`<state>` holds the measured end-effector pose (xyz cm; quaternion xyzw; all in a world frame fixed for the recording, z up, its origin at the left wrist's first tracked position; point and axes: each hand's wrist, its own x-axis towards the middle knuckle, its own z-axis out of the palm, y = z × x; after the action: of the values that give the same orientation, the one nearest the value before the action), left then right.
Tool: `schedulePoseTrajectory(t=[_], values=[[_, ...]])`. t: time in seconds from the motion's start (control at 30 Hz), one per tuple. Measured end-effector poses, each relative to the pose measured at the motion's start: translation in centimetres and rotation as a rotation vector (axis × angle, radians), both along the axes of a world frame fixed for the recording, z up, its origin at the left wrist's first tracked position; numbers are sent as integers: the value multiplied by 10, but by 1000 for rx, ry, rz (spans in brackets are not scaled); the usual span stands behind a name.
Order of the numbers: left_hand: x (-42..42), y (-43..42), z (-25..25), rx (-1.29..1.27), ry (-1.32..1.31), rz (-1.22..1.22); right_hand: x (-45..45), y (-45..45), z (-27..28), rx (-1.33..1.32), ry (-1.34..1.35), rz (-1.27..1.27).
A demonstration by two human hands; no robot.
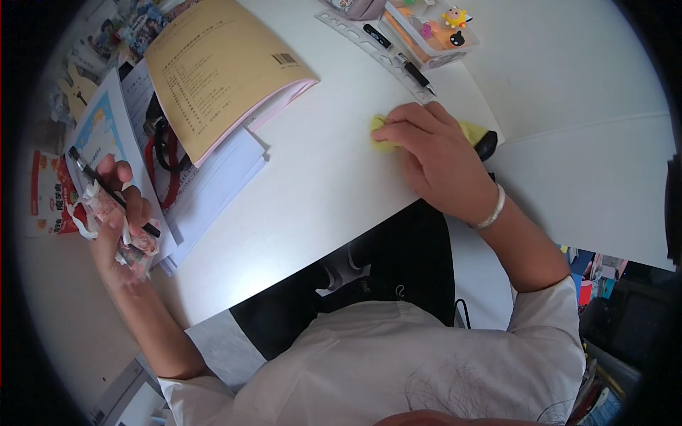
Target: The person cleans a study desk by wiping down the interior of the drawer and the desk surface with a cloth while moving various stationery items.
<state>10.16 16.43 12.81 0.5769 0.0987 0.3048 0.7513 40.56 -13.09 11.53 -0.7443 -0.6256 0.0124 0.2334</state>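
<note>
My right hand presses down on the white desk near its right side, fingers curled over a yellow cloth. Part of the cloth sticks out past the far side of the hand, beside a rounded black piece; whether the two are joined I cannot tell. At the desk's left end my left hand is raised and closed around a black pen and crumpled pink-and-white wrappers. The pen slants across the fingers, and clear plastic hangs below them.
A tan-covered booklet lies on papers, with red-and-black scissors partly under it. At the back are a clear ruler, another black pen and a clear box of small figures. A red-and-white packet stands far left.
</note>
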Motion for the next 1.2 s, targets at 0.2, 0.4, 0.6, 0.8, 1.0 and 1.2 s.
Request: schedulePoseTrajectory(t=[0.2,0.4,0.6,0.8,1.0,1.2], values=[[0,-2,2,17,30,6,2,10,1,46,-51,24],[-2,-2,1,50,8,8,1,15,-1,49,-59,41],[-2,1,2,52,13,18,5,8,2,12,-12,42],[-1,2,0,30,43,30,8,2,3,17,20,51],[6,-10,8,-26,55,152,19,14,-6,163,-20,-78],[9,-11,7,25,101,133,21,95,-27,294,-178,-146]])
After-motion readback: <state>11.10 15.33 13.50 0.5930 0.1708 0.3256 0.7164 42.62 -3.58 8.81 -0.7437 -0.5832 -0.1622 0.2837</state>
